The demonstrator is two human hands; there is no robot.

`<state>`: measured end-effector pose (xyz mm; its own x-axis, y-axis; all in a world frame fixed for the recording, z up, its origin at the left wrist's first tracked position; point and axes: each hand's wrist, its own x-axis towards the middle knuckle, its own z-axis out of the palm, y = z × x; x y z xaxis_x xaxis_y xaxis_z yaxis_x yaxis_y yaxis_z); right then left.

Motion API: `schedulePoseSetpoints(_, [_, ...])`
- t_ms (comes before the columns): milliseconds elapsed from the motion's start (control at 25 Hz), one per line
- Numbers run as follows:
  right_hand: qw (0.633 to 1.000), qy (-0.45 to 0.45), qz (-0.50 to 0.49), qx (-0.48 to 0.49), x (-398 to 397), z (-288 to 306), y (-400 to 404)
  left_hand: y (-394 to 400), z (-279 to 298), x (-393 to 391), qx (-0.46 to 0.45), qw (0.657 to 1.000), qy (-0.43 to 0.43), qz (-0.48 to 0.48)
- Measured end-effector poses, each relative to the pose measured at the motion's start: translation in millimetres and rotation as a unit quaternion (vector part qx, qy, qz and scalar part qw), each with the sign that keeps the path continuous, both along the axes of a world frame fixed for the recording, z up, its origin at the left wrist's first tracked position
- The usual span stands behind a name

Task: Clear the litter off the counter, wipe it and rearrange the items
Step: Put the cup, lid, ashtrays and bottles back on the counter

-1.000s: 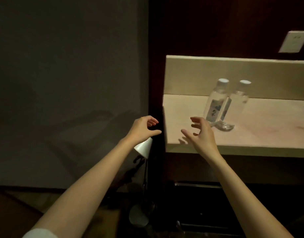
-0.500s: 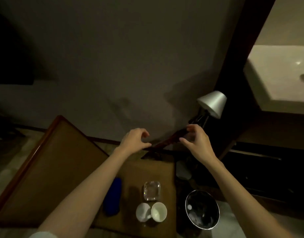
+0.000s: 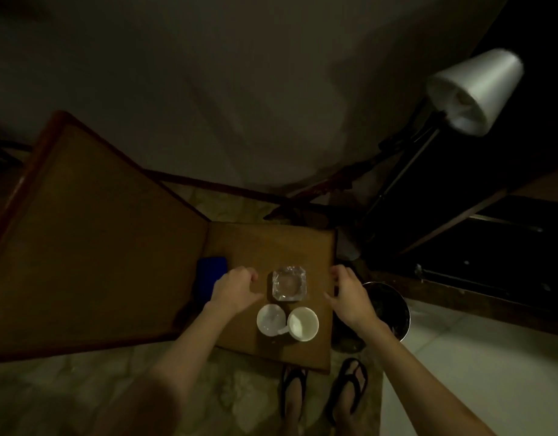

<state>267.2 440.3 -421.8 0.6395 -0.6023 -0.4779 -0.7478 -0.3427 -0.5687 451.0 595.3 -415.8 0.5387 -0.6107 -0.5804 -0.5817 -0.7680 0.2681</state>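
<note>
A dim room seen from above. A square glass ashtray [image 3: 288, 283] sits on a small brown table [image 3: 315, 247], between two bare hands. The left hand [image 3: 235, 289] hovers just left of the ashtray, fingers loosely curled and holding nothing. The right hand [image 3: 348, 294] hovers just right of it, near the table's right edge, fingers partly spread and also empty. Nearer the viewer, two white cups [image 3: 287, 322] stand side by side, touching. A blue object [image 3: 210, 273], perhaps a cloth, lies left of the left hand. A dark round bin [image 3: 394, 309] stands on the floor to the right, and a floor lamp [image 3: 474, 89] rises at far right.
</note>
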Motion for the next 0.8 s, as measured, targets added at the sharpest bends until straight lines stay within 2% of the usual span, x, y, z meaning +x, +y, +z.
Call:
schedulePoseSetpoints(320, [0.993, 0.097, 0.010, 0.068, -11, -103, 32, 22, -114, -31, 0.079, 0.994, 0.067, 0.034])
schedulePoseSetpoints(480, [0.991, 0.090, 0.039, 0.095, -11, -138, 50, 28, -156, -40, 0.082, 0.993, 0.062, 0.053])
schedulePoseSetpoints(600, [0.990, 0.085, 0.063, 0.090, -10, -154, 62, 28, -180, -49, 0.090, 0.991, 0.076, 0.063])
schedulePoseSetpoints(800, [0.987, 0.091, 0.123, 0.045, -7, -167, 72, 19, -211, -57, 0.102, 0.991, 0.081, 0.019])
